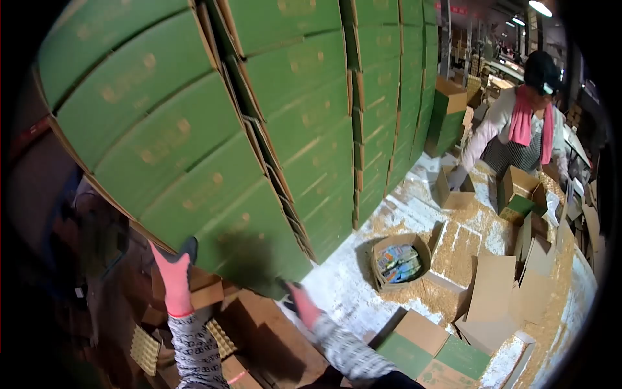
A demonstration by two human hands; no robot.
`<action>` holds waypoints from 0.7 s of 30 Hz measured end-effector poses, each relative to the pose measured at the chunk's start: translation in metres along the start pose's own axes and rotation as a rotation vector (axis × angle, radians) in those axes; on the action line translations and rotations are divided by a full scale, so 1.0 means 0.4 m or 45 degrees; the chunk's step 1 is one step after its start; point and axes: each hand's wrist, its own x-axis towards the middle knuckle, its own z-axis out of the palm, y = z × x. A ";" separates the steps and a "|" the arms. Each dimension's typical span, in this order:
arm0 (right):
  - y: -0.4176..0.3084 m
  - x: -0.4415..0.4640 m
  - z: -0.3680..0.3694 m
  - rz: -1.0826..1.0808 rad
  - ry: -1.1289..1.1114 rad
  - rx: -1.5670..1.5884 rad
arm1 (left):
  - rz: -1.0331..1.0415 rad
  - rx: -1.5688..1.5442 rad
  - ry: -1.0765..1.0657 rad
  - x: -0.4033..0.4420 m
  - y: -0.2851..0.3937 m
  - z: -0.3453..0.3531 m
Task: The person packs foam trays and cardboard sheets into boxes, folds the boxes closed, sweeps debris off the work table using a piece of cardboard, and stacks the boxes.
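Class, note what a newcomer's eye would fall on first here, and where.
Probably the wall of stacked green cartons, towering over the left and centre. Then the left hand and right hand, gloved in pink, at its lower edge. At upper right, a person with a pink towel round the neck.

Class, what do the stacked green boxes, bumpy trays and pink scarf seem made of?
Green boxes: cardboard, printed green, fairly matt; brown edges show. Bumpy trays: probably moulded pulp, dull tan, with rows of peaks. Scarf: soft, dull cloth, perhaps towelling; it drapes loosely.

Packets [396, 260] lie in a carton [387, 285] right of stacked boxes [304, 97].
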 end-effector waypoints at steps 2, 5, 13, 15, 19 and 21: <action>-0.174 -0.153 0.020 -0.146 -0.162 0.263 | -0.005 -0.223 -0.064 0.006 0.033 0.034; -0.465 -0.559 0.112 -0.669 -0.563 -0.335 | 0.155 -0.186 0.022 -0.006 0.089 0.065; -0.509 -0.943 0.082 -1.232 -0.426 -0.971 | 0.526 -0.035 -0.577 -0.458 0.225 0.288; -0.492 -0.970 0.033 -1.289 -0.281 -1.069 | 0.341 0.034 -1.261 -0.649 0.209 0.326; -0.401 -0.990 -0.202 -1.104 0.605 -1.308 | 0.202 0.474 -2.042 -0.935 0.123 0.331; -0.210 -1.002 -0.492 -0.605 1.311 -1.471 | -0.290 0.214 -2.077 -1.068 -0.073 0.289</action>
